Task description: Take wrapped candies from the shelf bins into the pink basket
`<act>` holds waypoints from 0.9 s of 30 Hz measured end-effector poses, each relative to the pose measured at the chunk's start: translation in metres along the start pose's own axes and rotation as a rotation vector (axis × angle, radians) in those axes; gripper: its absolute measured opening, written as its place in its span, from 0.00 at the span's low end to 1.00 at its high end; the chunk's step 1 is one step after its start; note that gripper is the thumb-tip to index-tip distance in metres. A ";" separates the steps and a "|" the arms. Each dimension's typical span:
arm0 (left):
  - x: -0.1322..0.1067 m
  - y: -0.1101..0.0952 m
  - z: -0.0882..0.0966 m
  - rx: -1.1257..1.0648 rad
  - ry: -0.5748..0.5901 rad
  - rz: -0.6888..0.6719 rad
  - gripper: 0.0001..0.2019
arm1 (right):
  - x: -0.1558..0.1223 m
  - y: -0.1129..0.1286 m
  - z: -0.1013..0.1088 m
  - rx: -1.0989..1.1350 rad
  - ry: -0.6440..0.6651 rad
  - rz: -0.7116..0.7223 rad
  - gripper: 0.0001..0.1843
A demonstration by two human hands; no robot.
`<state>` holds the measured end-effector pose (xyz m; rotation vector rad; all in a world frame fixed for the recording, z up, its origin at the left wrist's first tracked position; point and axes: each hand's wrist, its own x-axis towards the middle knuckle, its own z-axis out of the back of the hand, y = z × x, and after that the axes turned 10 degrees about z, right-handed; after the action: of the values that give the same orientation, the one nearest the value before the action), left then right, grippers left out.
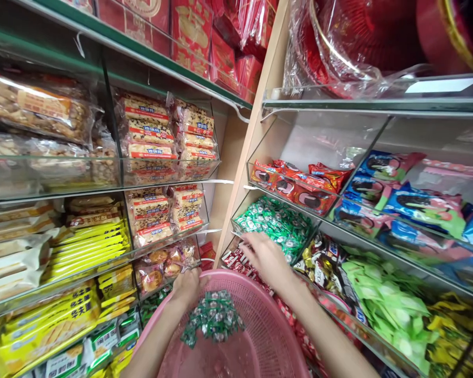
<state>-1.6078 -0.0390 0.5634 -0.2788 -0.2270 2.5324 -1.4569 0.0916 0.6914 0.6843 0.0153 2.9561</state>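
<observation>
Steady the round, pink, perforated plastic basket (262,315) by its eleven-o'clock rim, left hand (187,287) fingers pinching it. Shiny green-wrapped candies (216,316) are inside. Right hand (267,257), one o'clock: fingers blurred, grip cannot be told.

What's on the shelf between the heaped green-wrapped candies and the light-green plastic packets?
Head view: a heap of brown, gold and white wrapped sweets lies between the green-wrapped candies and the light-green packets.

Round pink perforated plastic basket (270,323), mouth up, held by the rim in the left hand (188,287). Inside, below the hands, green-wrapped candies (216,317), loosely piled. More green-wrapped candies (278,218) heaped just beyond the right hand (268,258).
</observation>
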 end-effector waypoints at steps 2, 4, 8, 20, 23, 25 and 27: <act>0.000 -0.001 0.001 -0.009 -0.010 -0.004 0.22 | 0.007 -0.019 0.021 -0.164 0.067 -0.091 0.10; 0.000 -0.002 0.002 -0.018 -0.016 -0.005 0.22 | 0.012 -0.036 0.031 -0.308 0.209 -0.170 0.09; 0.002 -0.002 0.002 -0.028 -0.017 -0.012 0.22 | 0.014 -0.055 0.026 -0.415 0.444 -0.267 0.10; 0.002 -0.001 0.005 0.023 -0.030 0.002 0.23 | 0.013 -0.047 0.029 -0.412 0.257 -0.308 0.16; 0.004 -0.001 0.003 0.008 -0.033 -0.009 0.23 | 0.011 -0.026 0.027 -0.164 0.019 -0.213 0.15; 0.005 -0.001 0.001 -0.009 -0.032 -0.016 0.22 | 0.006 -0.009 0.006 0.142 -0.113 -0.107 0.14; 0.007 -0.001 0.000 -0.022 -0.035 -0.028 0.21 | -0.001 0.005 -0.031 0.453 -0.149 -0.084 0.13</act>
<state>-1.6125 -0.0344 0.5626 -0.2382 -0.2704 2.5105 -1.4696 0.0872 0.6632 0.9244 0.6991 2.8287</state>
